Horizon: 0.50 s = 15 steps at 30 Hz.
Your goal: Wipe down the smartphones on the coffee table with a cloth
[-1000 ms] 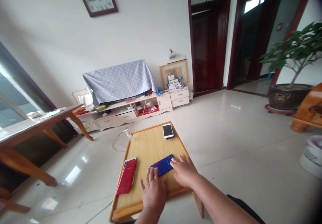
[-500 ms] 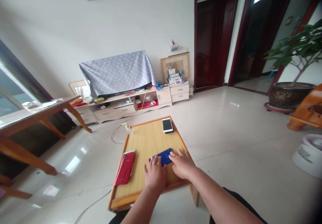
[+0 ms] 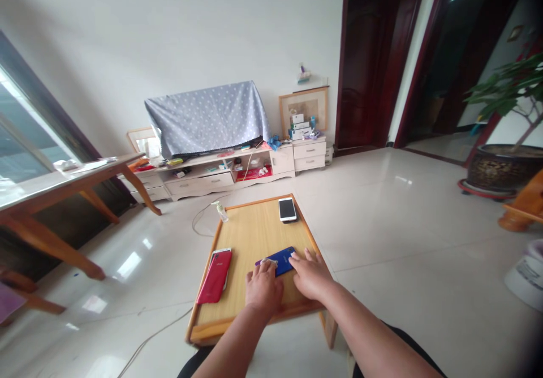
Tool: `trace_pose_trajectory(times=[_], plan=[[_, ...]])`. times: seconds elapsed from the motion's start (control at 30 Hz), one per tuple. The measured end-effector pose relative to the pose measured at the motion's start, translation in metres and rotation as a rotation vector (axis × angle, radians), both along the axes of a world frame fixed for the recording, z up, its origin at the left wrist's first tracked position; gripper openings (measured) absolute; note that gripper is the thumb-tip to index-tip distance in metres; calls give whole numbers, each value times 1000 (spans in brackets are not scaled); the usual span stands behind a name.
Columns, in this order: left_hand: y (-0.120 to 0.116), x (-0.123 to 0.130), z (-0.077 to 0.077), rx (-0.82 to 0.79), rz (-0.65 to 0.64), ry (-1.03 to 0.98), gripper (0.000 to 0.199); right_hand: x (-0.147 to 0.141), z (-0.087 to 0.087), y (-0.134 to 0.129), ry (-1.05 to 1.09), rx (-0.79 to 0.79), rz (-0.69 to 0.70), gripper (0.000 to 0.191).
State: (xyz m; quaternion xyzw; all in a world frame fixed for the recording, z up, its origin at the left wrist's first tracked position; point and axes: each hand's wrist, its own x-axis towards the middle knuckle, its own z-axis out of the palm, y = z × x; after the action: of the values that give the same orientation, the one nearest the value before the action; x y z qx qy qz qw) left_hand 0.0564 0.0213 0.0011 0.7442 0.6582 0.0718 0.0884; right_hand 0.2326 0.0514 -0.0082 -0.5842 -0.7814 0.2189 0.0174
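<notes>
A blue phone (image 3: 285, 261) lies back up on the small wooden table (image 3: 244, 231), slanted between my hands. My left hand (image 3: 263, 290) presses a crumpled white wipe (image 3: 268, 261) onto the phone's left end, its fingers bent over the cloth. On the phone's right end rest fingertips of my right hand (image 3: 313, 274), whose other fingers are spread. To the left, a red phone (image 3: 215, 278) lies overlapping a white one, mostly hidden beneath. Near the far right corner a white phone with a dark screen (image 3: 287, 209) lies on another dark one.
A clear pump bottle (image 3: 222, 212) stands at the table's far left corner. A raised wooden rim (image 3: 212, 333) runs along the table edge. Beyond are a low white cabinet (image 3: 199, 183), a larger table (image 3: 85, 177) at left and a potted plant (image 3: 500, 168) at right.
The view has turned slightly left, so things sit farther right in the picture. My left fingers have drawn back a little toward me on the blue phone, exposing more of the wipe.
</notes>
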Motion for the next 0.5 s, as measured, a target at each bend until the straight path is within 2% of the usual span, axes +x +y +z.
trace_pose_trajectory(times=[0.07,0.17,0.27,0.43,0.5], plan=[[-9,-5,-3,59,11,-40,48,0,0,-1,5,9,-3,66],[-17,-18,-7,160,95,-83,48,-1,-1,-3,8,35,-11,64],[-17,-40,-13,204,159,-67,56,-3,-1,-5,0,66,-30,59],[-15,-67,-28,158,65,-32,77,-18,6,-9,36,238,-97,51],[-14,-69,-31,120,33,-23,79,-31,9,-13,110,310,-53,51]])
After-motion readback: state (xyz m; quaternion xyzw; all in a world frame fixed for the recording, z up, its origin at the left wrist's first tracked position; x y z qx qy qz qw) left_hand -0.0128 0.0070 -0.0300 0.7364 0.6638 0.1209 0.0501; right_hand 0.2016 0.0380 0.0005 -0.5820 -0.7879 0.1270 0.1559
